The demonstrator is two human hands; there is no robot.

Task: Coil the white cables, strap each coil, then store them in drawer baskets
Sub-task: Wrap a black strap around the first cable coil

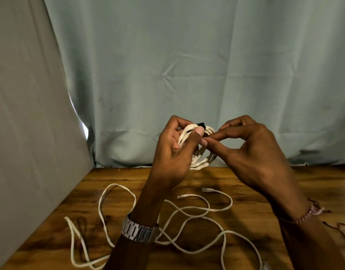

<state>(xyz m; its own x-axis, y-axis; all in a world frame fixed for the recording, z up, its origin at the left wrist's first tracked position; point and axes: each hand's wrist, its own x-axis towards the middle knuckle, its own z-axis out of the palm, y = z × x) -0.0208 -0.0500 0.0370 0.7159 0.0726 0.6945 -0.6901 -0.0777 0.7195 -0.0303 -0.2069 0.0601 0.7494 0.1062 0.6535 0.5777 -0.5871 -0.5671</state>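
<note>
Coiled white cable (199,151), smooth round loops, sits at frame centre above the table edge, a black strap (201,125) across its top. Your left hand (174,151) grips the coil, thumb pressed on. Your right hand (253,151) pinches at the loops. Loose white cable (187,213) sprawls over the grained wooden table (245,182), lower frame.

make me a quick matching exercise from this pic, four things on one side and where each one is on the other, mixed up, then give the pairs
Things:
1. coil
2. strap
3. loose cable
4. watch

Places:
A. on the left wrist
B. lying spread on the table
C. held up in the left hand
D. at the top of the coil, by the left thumb

Pairs: 1-C, 2-D, 3-B, 4-A
</note>
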